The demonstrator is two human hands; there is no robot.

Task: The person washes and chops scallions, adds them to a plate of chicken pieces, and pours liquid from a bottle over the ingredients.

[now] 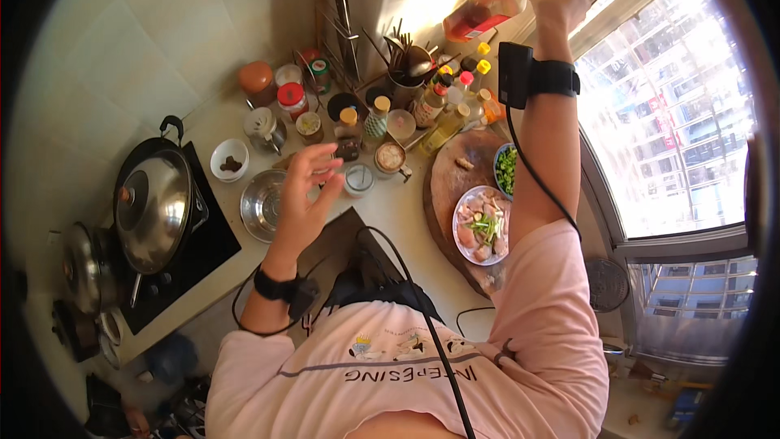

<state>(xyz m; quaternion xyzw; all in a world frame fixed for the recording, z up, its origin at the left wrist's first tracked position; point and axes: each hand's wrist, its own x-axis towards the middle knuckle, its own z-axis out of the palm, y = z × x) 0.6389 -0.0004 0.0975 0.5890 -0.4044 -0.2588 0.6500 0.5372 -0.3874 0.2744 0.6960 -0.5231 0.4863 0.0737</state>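
Observation:
My right hand (557,3) grips the dark-capped neck of a clear bottle (484,11), raised at the upper right by the window. Reddish-amber liquid fills much of the tilted bottle, which bears a red label. My left hand (311,195) is empty, fingers apart, above the counter. It partly covers a stainless steel bowl (259,207); a glass jar (359,180) of white contents stands just right of it. On a round wooden chopping board (442,195) sits a plate of raw meat pieces (478,219) topped with cut scallion. A bowl of chopped greens (504,169) is partly behind my right arm.
A lidded wok (155,207) is on the black cooktop (213,244) at left. Seasoning jars (291,97), sauce bottles (432,103) and a utensil holder (407,85) crowd the back corner. A small white bowl (239,150) holds dark pieces. Black cables (420,292) hang before my body.

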